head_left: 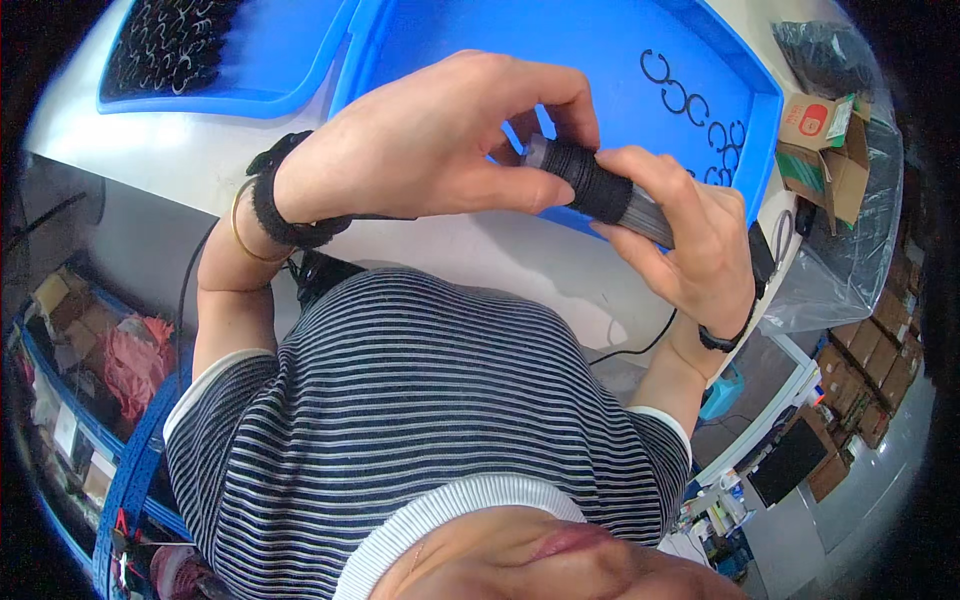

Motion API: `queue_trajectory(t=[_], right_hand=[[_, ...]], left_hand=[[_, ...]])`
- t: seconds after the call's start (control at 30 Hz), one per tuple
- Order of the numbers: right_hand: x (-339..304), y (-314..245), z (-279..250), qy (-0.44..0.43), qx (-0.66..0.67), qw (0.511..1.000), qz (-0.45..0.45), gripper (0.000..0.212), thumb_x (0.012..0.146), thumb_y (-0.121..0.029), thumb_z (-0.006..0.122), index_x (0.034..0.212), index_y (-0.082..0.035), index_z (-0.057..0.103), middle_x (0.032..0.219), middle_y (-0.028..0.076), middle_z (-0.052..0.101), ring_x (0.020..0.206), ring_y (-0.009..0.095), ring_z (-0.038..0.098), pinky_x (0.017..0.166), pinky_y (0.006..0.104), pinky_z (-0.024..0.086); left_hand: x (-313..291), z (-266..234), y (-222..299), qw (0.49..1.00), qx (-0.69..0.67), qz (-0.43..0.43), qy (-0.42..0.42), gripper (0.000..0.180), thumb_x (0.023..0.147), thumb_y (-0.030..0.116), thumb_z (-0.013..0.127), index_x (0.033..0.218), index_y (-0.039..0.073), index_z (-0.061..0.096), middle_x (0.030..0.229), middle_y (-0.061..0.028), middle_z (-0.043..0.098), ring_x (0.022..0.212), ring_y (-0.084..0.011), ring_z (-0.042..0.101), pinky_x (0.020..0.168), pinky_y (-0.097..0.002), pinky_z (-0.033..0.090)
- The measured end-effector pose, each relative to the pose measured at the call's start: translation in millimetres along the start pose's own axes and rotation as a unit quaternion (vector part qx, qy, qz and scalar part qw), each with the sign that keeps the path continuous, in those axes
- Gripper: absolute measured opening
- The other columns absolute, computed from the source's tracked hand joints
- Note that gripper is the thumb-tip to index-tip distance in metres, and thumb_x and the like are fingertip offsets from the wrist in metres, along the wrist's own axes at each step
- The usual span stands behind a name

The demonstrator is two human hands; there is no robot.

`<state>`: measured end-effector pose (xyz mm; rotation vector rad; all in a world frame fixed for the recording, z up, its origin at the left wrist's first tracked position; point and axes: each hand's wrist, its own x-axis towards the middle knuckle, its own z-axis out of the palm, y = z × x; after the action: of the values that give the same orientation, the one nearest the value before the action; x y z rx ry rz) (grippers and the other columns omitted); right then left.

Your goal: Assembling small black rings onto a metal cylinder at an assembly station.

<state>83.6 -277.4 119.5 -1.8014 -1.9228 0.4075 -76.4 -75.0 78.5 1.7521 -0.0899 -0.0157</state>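
Observation:
Above the near edge of a blue tray [480,40], both my hands grip a grey ribbed rod [648,220] that slants down to the right. A tight stack of thin black rings [590,182] sits around its upper left part. My left hand [430,140] curls thumb and fingers around the rod's upper left end, touching the rings. My right hand [690,230] closes around the lower right part, with thumb and forefinger against the rod and the stack. Inside the tray, several loose black C-shaped rings [672,98] lie at the right side.
A second blue tray [270,100] at the far left holds many black C-shaped rings [165,50]. Both trays stand on a white table [480,250]. An open cardboard box [840,165] and clear plastic wrap [830,270] are at the right. A dark cable [645,345] crosses the near edge.

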Motion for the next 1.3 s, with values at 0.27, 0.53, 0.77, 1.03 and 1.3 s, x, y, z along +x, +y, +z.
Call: queue_trajectory(t=[0.27, 0.53, 0.77, 1.03, 1.3], right_hand=[[-0.1, -2.2, -3.3, -0.024, 0.001, 1.000, 0.012, 0.060, 0.068, -0.005, 0.084, 0.123, -0.002, 0.060, 0.097, 0.016, 0.071, 0.077, 0.032, 0.071, 0.065, 0.0369, 0.055], [-0.1, 0.0, -0.3, -0.005, -0.005, 1.000, 0.000, 0.062, 0.069, -0.010, 0.082, 0.127, -0.009, 0.058, 0.089, 0.010, 0.067, 0.071, 0.028, 0.067, 0.058, 0.0389, 0.052], [-1.1, -0.4, 0.4, -0.004, -0.001, 1.000, 0.007, 0.062, 0.069, -0.010, 0.082, 0.126, -0.009, 0.059, 0.087, 0.009, 0.066, 0.071, 0.028, 0.067, 0.058, 0.0389, 0.052], [-1.6, -3.6, -4.6, -0.034, -0.009, 0.999, 0.012, 0.059, 0.068, -0.004, 0.083, 0.122, -0.002, 0.060, 0.096, 0.015, 0.071, 0.075, 0.031, 0.070, 0.064, 0.0368, 0.054], [-3.8, -7.1, -5.9, -0.034, -0.017, 0.999, 0.027, 0.057, 0.071, -0.005, 0.083, 0.123, -0.002, 0.059, 0.095, 0.016, 0.071, 0.074, 0.031, 0.070, 0.063, 0.0369, 0.053]], left_hand=[[0.5, 0.7, -2.0, 1.000, -0.012, 0.003, -0.002, 0.034, 0.089, 0.010, 0.074, 0.117, -0.003, 0.059, 0.108, -0.0095, 0.063, 0.094, -0.0179, 0.063, 0.085, -0.0339, 0.060], [0.2, 0.3, -0.9, 1.000, -0.006, -0.004, -0.002, 0.034, 0.089, 0.010, 0.074, 0.116, -0.003, 0.059, 0.107, -0.0095, 0.062, 0.095, -0.0188, 0.063, 0.085, -0.0341, 0.061], [0.2, 2.1, -0.3, 1.000, -0.004, 0.008, 0.003, 0.037, 0.087, 0.011, 0.078, 0.116, -0.003, 0.059, 0.107, -0.0092, 0.062, 0.095, -0.0184, 0.063, 0.085, -0.0345, 0.061], [2.0, 6.7, 4.7, 0.999, 0.035, -0.006, 0.020, 0.036, 0.084, 0.012, 0.081, 0.111, -0.001, 0.060, 0.103, -0.0072, 0.063, 0.091, -0.0173, 0.063, 0.080, -0.0333, 0.060], [6.2, 7.8, 3.5, 0.999, 0.039, -0.009, 0.015, 0.034, 0.083, 0.008, 0.079, 0.111, 0.000, 0.060, 0.102, -0.0071, 0.063, 0.089, -0.0172, 0.062, 0.077, -0.0325, 0.060]])
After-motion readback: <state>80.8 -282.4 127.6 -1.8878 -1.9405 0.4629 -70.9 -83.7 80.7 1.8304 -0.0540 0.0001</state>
